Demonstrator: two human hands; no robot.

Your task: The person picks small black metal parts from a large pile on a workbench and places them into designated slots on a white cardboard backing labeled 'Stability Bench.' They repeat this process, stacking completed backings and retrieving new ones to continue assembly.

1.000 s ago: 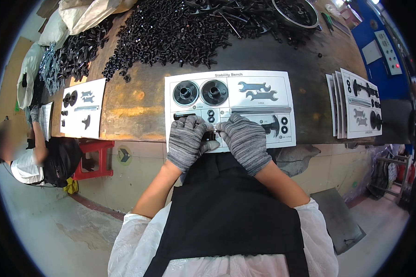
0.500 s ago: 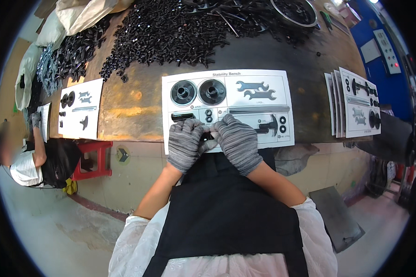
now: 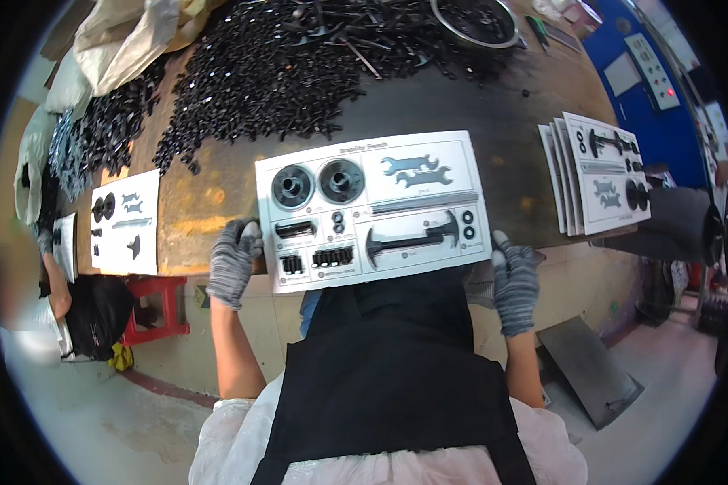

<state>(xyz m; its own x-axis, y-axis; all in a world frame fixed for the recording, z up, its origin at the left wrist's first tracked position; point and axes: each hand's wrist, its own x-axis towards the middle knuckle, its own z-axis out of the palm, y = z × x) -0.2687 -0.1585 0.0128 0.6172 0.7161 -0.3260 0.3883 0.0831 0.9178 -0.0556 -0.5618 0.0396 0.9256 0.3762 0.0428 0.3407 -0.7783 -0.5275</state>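
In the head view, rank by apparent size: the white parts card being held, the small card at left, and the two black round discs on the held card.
1. White parts card, largest.
2. Small white card.
3. Two black round discs, alike, smallest.

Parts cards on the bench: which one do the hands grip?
The large middle card, held at its side edges by the left hand and right hand; the small left card and right stack lie untouched.

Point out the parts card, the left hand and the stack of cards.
parts card [image 3: 429, 166], head view, upper right panel.
left hand [image 3: 233, 260], head view, glove back.
stack of cards [image 3: 607, 190], head view, top card.
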